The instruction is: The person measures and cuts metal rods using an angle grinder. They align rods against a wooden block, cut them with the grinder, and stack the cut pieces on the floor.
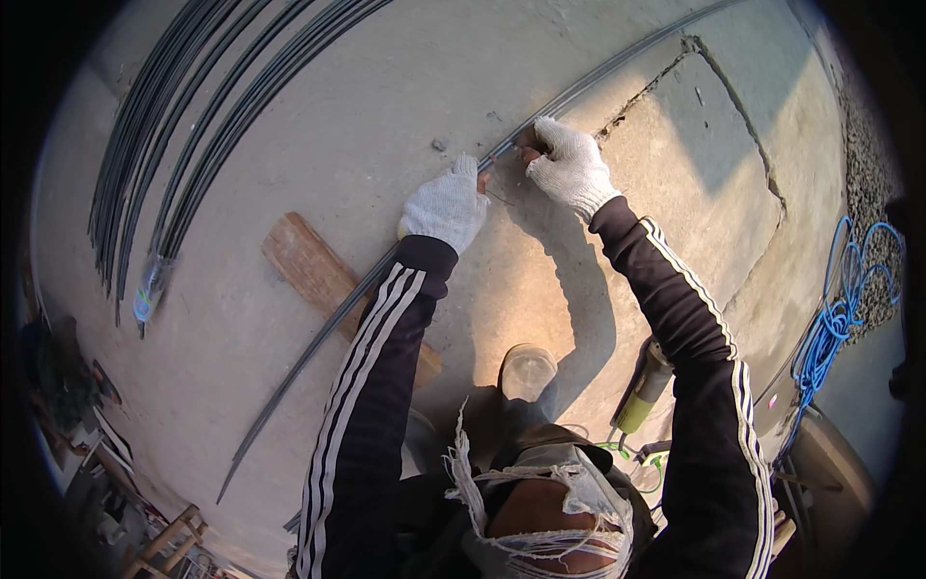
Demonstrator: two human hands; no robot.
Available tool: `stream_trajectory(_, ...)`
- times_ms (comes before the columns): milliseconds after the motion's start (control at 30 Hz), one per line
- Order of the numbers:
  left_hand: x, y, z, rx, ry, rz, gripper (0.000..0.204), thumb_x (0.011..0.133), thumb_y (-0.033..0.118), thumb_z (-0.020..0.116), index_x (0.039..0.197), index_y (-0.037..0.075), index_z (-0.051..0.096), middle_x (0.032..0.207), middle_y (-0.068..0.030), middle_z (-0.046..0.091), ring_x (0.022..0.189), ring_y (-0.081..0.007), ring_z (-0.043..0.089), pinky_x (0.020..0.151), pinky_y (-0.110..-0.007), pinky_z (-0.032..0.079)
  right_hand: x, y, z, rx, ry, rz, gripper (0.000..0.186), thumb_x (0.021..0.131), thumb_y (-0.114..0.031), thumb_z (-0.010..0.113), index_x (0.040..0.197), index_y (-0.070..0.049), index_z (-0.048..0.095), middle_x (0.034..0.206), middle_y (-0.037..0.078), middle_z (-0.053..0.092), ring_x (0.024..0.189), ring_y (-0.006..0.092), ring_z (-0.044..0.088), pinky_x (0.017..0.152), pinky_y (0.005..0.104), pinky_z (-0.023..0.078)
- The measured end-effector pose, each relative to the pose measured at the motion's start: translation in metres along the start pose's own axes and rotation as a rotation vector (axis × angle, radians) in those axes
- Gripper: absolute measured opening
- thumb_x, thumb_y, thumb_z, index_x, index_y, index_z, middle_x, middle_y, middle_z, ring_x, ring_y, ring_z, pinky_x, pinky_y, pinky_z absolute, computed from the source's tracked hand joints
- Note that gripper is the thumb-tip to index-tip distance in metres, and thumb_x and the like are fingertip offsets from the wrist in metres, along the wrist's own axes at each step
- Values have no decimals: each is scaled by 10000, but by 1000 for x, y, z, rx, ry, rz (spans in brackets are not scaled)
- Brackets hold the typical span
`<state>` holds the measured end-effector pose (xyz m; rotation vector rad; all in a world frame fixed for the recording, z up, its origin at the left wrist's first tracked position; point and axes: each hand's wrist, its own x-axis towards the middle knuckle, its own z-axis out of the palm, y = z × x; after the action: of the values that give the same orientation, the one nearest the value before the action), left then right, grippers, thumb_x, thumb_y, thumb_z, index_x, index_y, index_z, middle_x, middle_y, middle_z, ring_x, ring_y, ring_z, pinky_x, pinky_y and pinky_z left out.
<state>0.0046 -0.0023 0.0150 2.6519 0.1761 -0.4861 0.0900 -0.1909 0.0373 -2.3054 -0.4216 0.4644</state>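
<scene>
My left hand [439, 203], in a white knit glove with bare fingertips showing, grips a few long dark steel rods [569, 96] running diagonally across the concrete. Farther along them, my right hand [564, 164], gloved alike, is closed with thumb and finger pinched against the rods; what they hold is too small to make out. A thin wire [499, 195] seems to hang between the hands. Under the rods, left of my feet, lies a wooden plank [304, 261].
Many rods [183, 125] lie at upper left, some ends in a plastic bottle [149, 289]. Cracked concrete [723, 135] spans upper right. A green-grey power tool [637, 410] is beside my right arm. Blue hose or cord [834, 328] and gravel [863, 145] edge the right; wooden items [174, 536] sit lower left.
</scene>
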Motion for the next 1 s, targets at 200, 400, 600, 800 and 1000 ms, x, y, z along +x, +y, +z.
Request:
stream_trajectory(200,-1,-2,3,-6,75,43,305,1066,361,553,1101,60,580,799,-211,715,757,-414,732,636,-523,576,-1,0,7,68,54,49,193,915,-142,690,1078,-40,692,962,167,718,867,304,721,787,403,560)
stream_trajectory(400,0,2,-3,2,-39,-15,307,1077,372,523,1116,70,565,966,-191,744,896,-395,750,731,-514,596,1,0,10,55,90,48,188,921,-144,692,1077,-39,693,944,159,716,840,298,717,776,396,562)
stream_trajectory(600,1,0,0,6,-11,-2,309,1078,370,524,1110,66,570,921,-197,737,859,-401,745,703,-512,591,1,-3,9,31,81,23,176,919,-131,677,1068,-40,695,936,160,708,849,311,713,777,403,559)
stream_trajectory(800,-1,-4,7,0,88,39,302,1067,366,547,1102,68,573,835,-213,723,777,-424,726,653,-528,571,4,0,13,-62,98,-28,163,909,-76,677,1065,-39,707,954,131,738,875,240,724,801,353,570)
stream_trajectory(1000,-1,-3,4,-19,101,50,280,1052,343,570,1101,68,567,823,-222,715,772,-435,718,657,-545,565,-7,5,20,-95,53,37,162,870,-127,669,1012,-52,687,961,157,711,922,342,710,817,420,559)
